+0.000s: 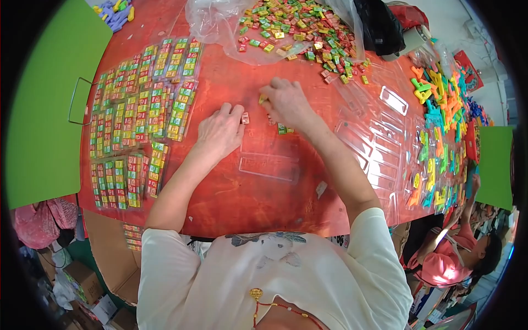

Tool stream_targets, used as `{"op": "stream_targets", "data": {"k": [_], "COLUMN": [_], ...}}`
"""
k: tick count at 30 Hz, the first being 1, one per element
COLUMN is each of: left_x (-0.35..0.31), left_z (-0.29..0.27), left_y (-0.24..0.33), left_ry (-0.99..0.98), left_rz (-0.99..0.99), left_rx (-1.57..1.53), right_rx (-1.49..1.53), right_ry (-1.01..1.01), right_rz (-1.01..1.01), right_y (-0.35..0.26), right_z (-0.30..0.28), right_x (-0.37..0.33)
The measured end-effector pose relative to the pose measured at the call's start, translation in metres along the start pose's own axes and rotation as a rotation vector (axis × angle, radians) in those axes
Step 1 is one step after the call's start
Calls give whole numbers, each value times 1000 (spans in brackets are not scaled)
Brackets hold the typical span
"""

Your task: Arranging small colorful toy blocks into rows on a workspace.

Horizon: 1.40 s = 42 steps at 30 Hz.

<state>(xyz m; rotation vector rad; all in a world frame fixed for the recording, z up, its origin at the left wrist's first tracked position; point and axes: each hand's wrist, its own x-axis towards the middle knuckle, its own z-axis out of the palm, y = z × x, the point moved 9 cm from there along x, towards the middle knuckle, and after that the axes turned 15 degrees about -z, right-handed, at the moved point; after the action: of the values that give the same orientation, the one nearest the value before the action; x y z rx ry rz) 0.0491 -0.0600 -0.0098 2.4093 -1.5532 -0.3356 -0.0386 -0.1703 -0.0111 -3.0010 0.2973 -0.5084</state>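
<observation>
Evidently, the right hand (287, 102) pinches a yellow block (263, 99) between the near and far edges of the desk (220, 192) — the left hand (221, 131) meets a red-and-white block (245, 118), its grip's closure impossible to tell.

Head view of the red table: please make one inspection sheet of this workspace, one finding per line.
Surface: red table, unevenly coloured.
Work items: clear tray before the person; filled packs at left; loose blocks heaped at far side on clear plastic.
Clutter: black bag; coloured plastic parts at right.
Hands: left hand, fingertips at a red-and-white block; right hand pinches a yellow block.
Cables: nothing clearly seen.
Surroundings: green panels on both sides; another person at lower right; cardboard box at lower left.
</observation>
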Motion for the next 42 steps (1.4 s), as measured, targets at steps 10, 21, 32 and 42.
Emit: {"op": "stream_targets", "data": {"k": [10, 21, 32, 42], "left_x": [-1, -2, 2, 3], "left_z": [3, 14, 20, 12], "left_y": [2, 31, 50, 28], "left_ry": [-57, -105, -50, -71], "left_rz": [44, 116, 113, 124], "left_rx": [18, -37, 47, 20], "right_rx": [173, 82, -61, 237], "right_ry": [-27, -49, -29, 108], "right_rz": [18, 35, 214, 96], "right_y": [-33, -27, 40, 3], "right_z": [-32, -28, -21, -34], "right_x": [-52, -70, -46, -37]}}
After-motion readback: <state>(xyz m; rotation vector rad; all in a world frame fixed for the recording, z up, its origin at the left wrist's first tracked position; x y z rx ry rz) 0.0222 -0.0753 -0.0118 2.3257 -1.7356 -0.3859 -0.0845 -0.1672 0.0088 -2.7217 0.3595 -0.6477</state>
